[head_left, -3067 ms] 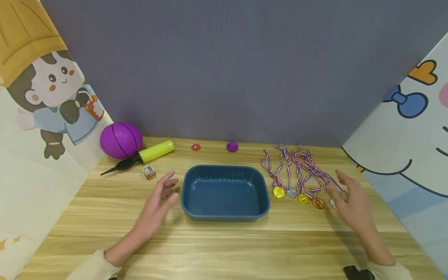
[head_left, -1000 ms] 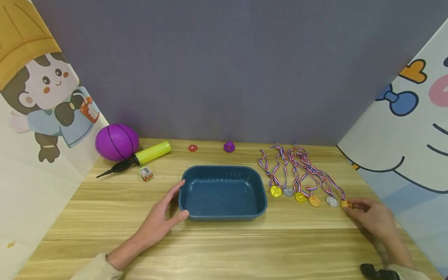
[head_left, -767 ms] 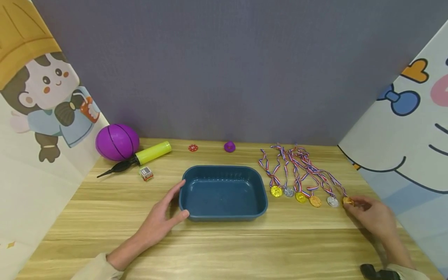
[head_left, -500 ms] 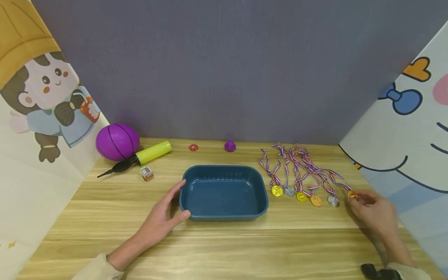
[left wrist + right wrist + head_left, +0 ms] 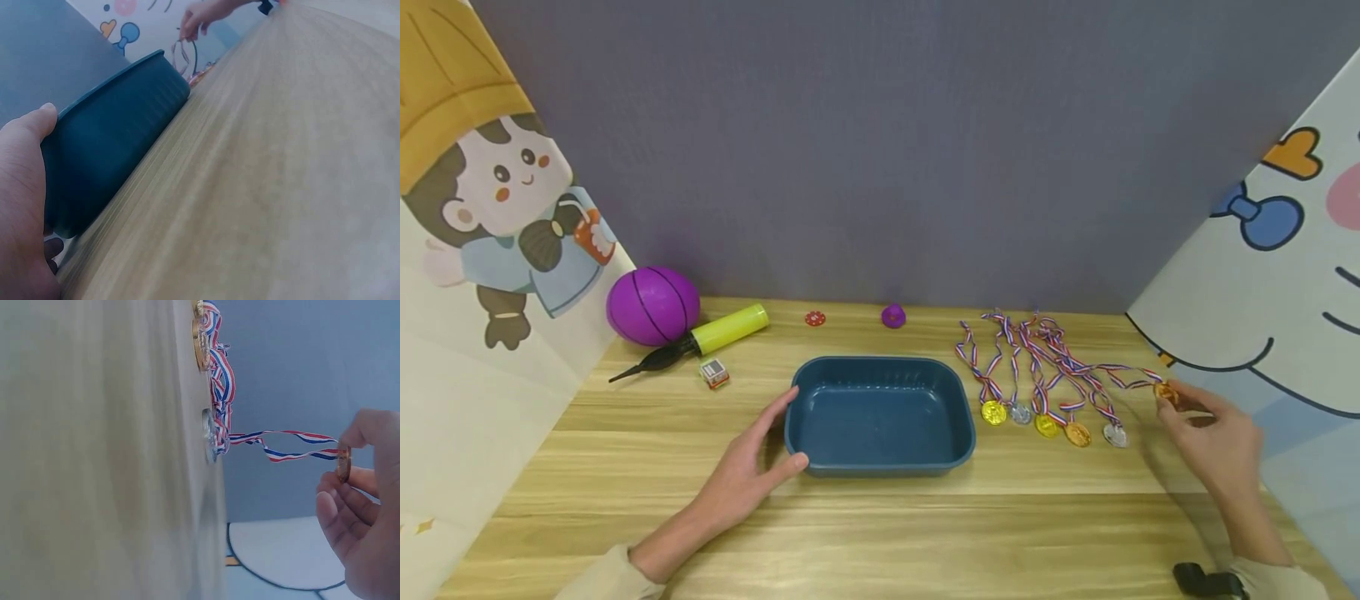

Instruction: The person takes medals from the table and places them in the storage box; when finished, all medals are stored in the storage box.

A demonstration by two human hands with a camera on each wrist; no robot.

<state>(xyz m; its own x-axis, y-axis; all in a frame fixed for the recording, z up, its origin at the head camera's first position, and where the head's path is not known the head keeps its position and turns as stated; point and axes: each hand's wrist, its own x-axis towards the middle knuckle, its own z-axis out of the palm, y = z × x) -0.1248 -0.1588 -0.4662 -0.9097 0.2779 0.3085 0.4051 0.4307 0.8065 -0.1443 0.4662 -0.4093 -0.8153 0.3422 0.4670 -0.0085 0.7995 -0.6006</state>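
Observation:
My right hand [image 5: 1217, 437] pinches a bronze-coloured medal [image 5: 344, 464] by its edge, raised off the table at the right. From it a striped red, white and blue ribbon [image 5: 294, 434] stretches back to the other ribbons. Several more medals lie in a row there, among them a silver medal [image 5: 1116, 435], the closest to this hand, and a bronze medal [image 5: 1078, 434]. My left hand [image 5: 737, 479] rests against the left end of a dark blue plastic basin [image 5: 880, 471], thumb at the front corner and fingers straight along the side. Nothing lies in the basin.
A purple ball [image 5: 653, 307] sits at the back left, beside a yellow hand pump [image 5: 730, 329] with a black nozzle. Before them lies a small labelled box [image 5: 714, 373]. A red chip [image 5: 815, 318] and a small purple hat-shaped piece [image 5: 893, 316] lie along the grey back wall [image 5: 880, 167].
My right hand has reached the end medal, pinched it and lifted it up and away, pulling its ribbon out. My left hand has moved right to touch the basin, then stayed.

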